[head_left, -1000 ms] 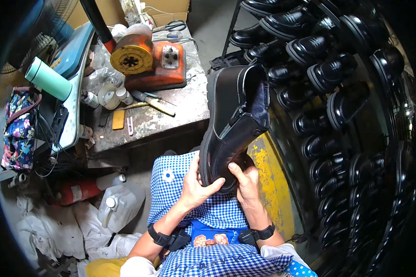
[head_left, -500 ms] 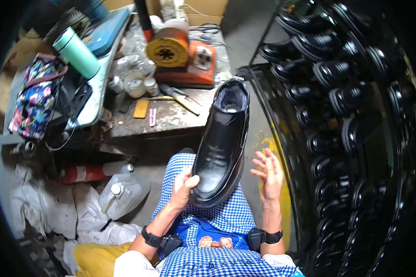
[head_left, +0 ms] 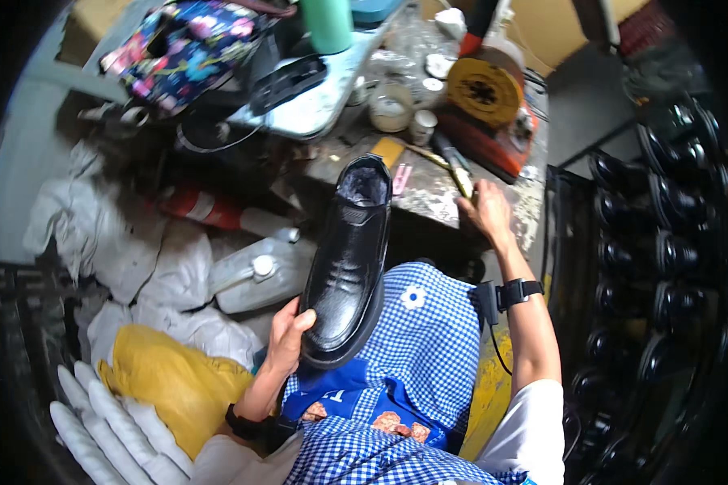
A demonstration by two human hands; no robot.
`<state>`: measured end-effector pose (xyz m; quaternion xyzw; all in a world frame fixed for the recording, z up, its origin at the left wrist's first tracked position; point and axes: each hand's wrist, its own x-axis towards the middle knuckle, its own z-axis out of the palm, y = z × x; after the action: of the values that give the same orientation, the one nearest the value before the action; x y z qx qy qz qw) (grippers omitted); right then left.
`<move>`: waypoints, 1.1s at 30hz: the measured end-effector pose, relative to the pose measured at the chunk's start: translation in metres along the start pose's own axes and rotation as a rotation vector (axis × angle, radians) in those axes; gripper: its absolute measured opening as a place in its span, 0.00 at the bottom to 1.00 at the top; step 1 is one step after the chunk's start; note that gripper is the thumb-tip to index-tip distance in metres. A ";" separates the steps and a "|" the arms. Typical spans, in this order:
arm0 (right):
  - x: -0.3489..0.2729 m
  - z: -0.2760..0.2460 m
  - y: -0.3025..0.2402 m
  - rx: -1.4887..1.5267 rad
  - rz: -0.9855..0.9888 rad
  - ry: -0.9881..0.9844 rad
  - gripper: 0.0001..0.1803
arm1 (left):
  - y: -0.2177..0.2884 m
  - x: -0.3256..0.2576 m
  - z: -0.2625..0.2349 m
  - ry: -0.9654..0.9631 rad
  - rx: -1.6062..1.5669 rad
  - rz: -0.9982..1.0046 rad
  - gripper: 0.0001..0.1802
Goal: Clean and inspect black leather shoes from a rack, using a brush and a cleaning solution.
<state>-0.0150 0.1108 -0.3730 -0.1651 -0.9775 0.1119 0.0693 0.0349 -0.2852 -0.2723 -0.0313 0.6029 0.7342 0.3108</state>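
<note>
A black slip-on leather shoe (head_left: pixel 344 279) points its toe toward me, its dark fuzzy lining showing at the opening. My left hand (head_left: pixel 285 335) is closed on the toe end, thumb on the upper and fingers mostly underneath. Over the front of the worn workbench (head_left: pixel 429 202), my right hand (head_left: pixel 491 212) has its thumb and fingertips around the near end of a yellow-and-dark handled tool (head_left: pixel 461 176). That tool still lies on the bench, its exact kind unclear. Close by are a yellow block (head_left: pixel 387 150) and a small pink piece (head_left: pixel 401 179).
An orange machine with a yellow wheel (head_left: pixel 484 90) stands behind, near small jars (head_left: pixel 391 109). Racks of black shoes (head_left: pixel 675 202) line the right. At left are a plastic jug (head_left: pixel 263 275), a red bottle (head_left: pixel 198 206), a yellow sack (head_left: pixel 166 384) and a floral bag (head_left: pixel 194 48).
My right hand has gone from open beside the shoe to the tool on the bench. The shoe, in my left hand, has shifted left. The view has turned leftward.
</note>
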 end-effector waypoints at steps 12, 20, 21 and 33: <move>-0.121 -0.097 -0.053 0.967 0.228 -0.171 0.16 | -0.023 0.000 -0.021 0.193 0.075 0.049 0.21; -0.158 -0.101 -0.109 0.724 -0.158 -0.262 0.12 | -0.027 -0.004 -0.022 0.120 -0.042 -0.019 0.20; -0.156 -0.099 -0.109 0.779 -0.114 -0.242 0.12 | -0.028 -0.006 -0.024 0.126 -0.039 -0.015 0.20; -0.163 -0.110 -0.115 0.847 -0.107 -0.458 0.12 | -0.027 -0.015 -0.033 0.062 -0.057 -0.018 0.22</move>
<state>0.1209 -0.0282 -0.2555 -0.0429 -0.8432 0.5298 -0.0807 0.0497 -0.3190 -0.2985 -0.0684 0.5909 0.7467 0.2976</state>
